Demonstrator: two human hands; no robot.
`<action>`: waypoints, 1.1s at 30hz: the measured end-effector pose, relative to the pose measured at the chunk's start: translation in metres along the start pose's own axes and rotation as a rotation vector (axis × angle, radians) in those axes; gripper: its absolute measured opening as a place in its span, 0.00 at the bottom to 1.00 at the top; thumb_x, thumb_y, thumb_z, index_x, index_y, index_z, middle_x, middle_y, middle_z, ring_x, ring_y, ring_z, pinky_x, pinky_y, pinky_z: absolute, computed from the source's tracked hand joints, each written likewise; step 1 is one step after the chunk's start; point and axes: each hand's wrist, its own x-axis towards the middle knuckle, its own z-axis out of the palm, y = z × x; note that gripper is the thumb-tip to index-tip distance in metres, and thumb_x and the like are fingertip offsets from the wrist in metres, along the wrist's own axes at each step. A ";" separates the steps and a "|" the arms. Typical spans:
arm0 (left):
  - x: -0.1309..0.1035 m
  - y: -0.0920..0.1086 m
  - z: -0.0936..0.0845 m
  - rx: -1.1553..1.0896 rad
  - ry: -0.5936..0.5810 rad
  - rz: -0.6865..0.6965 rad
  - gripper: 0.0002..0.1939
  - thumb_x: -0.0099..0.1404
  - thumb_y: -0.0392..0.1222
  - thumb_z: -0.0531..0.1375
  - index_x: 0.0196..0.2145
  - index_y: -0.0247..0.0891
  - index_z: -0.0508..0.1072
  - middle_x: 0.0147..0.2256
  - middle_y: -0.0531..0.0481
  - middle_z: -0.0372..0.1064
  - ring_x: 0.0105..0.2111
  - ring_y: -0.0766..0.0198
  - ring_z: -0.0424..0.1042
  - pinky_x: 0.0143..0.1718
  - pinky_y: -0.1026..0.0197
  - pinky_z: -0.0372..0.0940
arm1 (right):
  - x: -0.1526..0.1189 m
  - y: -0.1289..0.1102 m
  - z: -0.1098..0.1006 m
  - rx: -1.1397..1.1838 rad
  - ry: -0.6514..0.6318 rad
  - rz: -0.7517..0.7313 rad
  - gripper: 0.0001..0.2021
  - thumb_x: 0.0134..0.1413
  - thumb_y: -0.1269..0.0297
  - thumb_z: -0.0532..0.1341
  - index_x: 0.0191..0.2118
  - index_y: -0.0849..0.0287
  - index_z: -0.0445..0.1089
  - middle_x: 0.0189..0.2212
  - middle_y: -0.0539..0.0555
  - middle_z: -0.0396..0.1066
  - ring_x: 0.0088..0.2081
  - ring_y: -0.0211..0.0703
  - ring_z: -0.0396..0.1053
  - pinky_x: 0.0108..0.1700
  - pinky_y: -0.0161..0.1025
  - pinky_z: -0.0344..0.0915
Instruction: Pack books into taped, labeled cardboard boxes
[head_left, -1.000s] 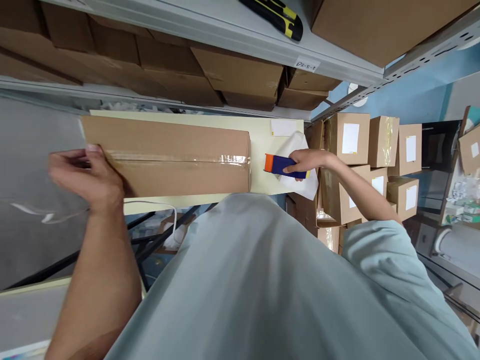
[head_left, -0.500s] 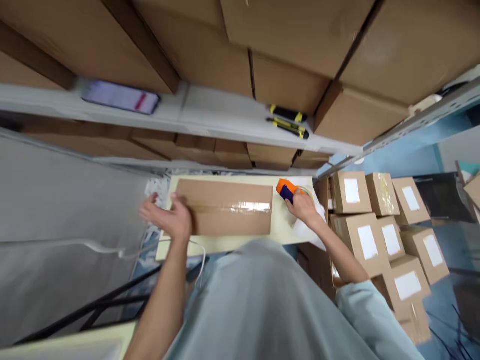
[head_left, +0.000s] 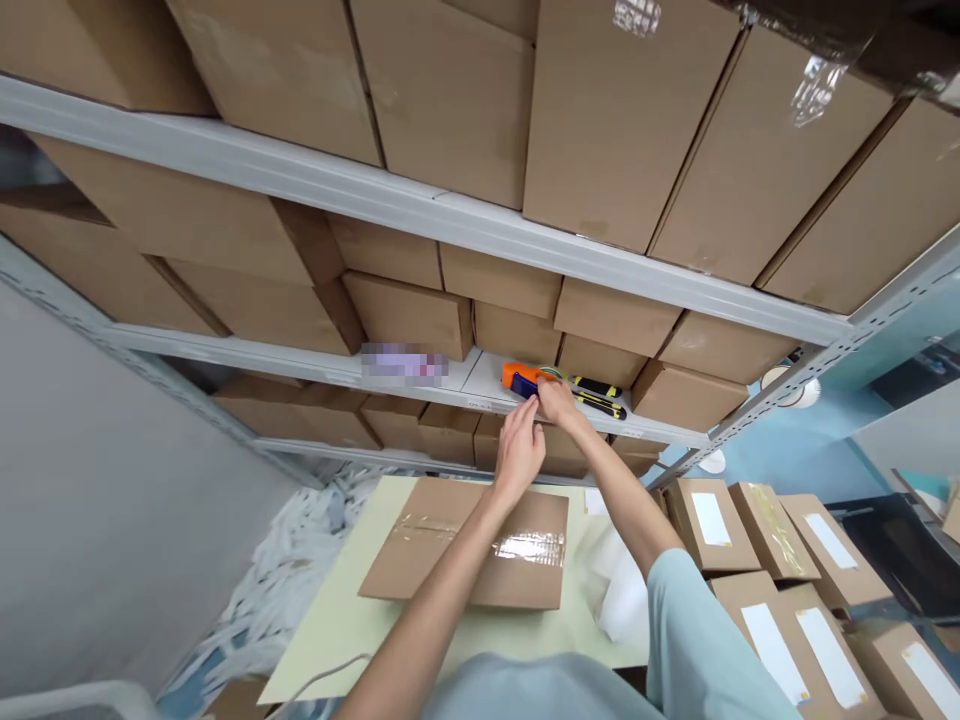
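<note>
An orange and dark blue tape dispenser (head_left: 519, 379) is at the middle shelf's front edge, held in my right hand (head_left: 556, 400). Close beside it, my left hand (head_left: 519, 450) has its fingers together and reaches up to the dispenser's lower side; whether it grips anything is hidden. Below my hands, a cardboard box (head_left: 480, 540) with shiny clear tape along its top lies on the pale yellow table (head_left: 330, 620). My left forearm crosses over the box.
Two black and yellow cutters (head_left: 598, 395) lie on the shelf (head_left: 480, 385) right of my right hand. A blurred-out phone-like object (head_left: 405, 364) is left. Crumpled white wrap (head_left: 626, 590) lies on the table. Labelled boxes (head_left: 709, 520) are stacked at right.
The view has tilted up to the shelves. My right hand has carried the dispenser from the table to the shelf, and my left hand has moved from the box's left end to beside it.
</note>
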 end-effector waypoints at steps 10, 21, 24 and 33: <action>-0.119 -0.082 -0.094 0.082 -0.065 -0.348 0.29 0.74 0.47 0.57 0.69 0.35 0.73 0.68 0.29 0.72 0.71 0.36 0.69 0.75 0.30 0.61 | -0.033 0.000 0.059 0.109 0.246 0.020 0.34 0.78 0.62 0.50 0.80 0.76 0.51 0.81 0.77 0.49 0.81 0.63 0.47 0.82 0.60 0.46; -0.170 -0.093 -0.073 0.269 -0.364 -0.528 0.46 0.79 0.58 0.58 0.81 0.26 0.52 0.83 0.24 0.32 0.83 0.34 0.24 0.79 0.24 0.21 | -0.160 -0.107 0.246 0.355 -0.024 0.226 0.36 0.82 0.57 0.41 0.85 0.69 0.38 0.86 0.67 0.36 0.86 0.55 0.27 0.85 0.64 0.35; -0.169 -0.121 -0.099 0.276 -0.378 -0.538 0.54 0.75 0.65 0.63 0.81 0.28 0.50 0.83 0.23 0.27 0.83 0.32 0.19 0.77 0.21 0.20 | -0.178 -0.065 0.245 0.330 0.002 0.348 0.38 0.83 0.52 0.41 0.85 0.70 0.36 0.86 0.67 0.32 0.86 0.57 0.22 0.84 0.67 0.33; -0.171 -0.186 -0.112 0.145 -0.365 -0.722 0.57 0.72 0.67 0.64 0.82 0.28 0.48 0.81 0.24 0.44 0.82 0.38 0.46 0.82 0.37 0.43 | -0.219 0.006 0.266 0.716 0.041 0.677 0.49 0.79 0.34 0.33 0.84 0.73 0.21 0.85 0.71 0.30 0.86 0.51 0.34 0.83 0.55 0.45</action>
